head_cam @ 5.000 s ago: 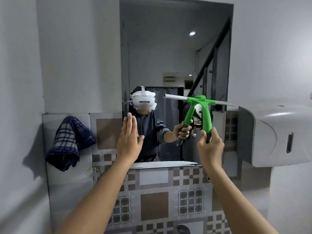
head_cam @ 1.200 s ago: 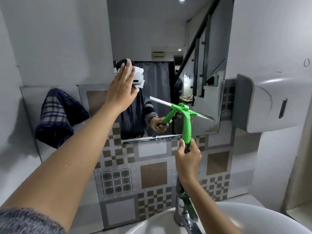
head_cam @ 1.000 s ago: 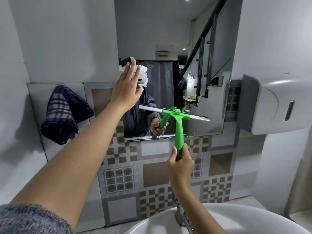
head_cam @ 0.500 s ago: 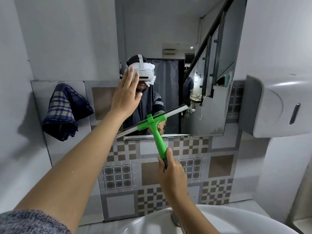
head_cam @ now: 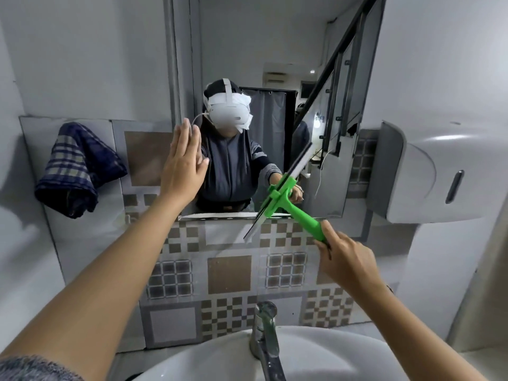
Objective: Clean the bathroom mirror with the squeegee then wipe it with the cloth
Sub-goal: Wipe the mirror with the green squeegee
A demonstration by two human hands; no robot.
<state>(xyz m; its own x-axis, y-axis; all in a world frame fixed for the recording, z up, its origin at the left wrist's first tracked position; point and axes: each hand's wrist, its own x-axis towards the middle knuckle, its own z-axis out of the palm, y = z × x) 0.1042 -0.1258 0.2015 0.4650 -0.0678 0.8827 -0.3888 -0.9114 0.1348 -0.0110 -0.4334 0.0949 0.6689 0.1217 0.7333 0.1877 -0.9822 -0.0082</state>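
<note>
The bathroom mirror (head_cam: 242, 59) hangs on the wall straight ahead, reflecting a person in a headset. My right hand (head_cam: 345, 259) grips the handle of a green squeegee (head_cam: 286, 200). Its blade is tilted steeply and crosses the mirror's lower right edge, its lower end over the tiles. My left hand (head_cam: 182, 163) is open and flat with fingers up, at the mirror's lower left edge; whether it touches the surface I cannot tell. A dark blue checked cloth (head_cam: 75, 170) hangs on the tiled wall to the left, apart from both hands.
A white dispenser (head_cam: 431, 171) juts out from the wall at the right, close to the mirror. Below, a chrome tap (head_cam: 265, 336) stands over a white basin (head_cam: 220, 361). Patterned tiles (head_cam: 229, 274) cover the wall under the mirror.
The squeegee came down the mirror and swung from near level to a steep diagonal at the lower right. My right hand shifted right. My left hand stayed by the left edge.
</note>
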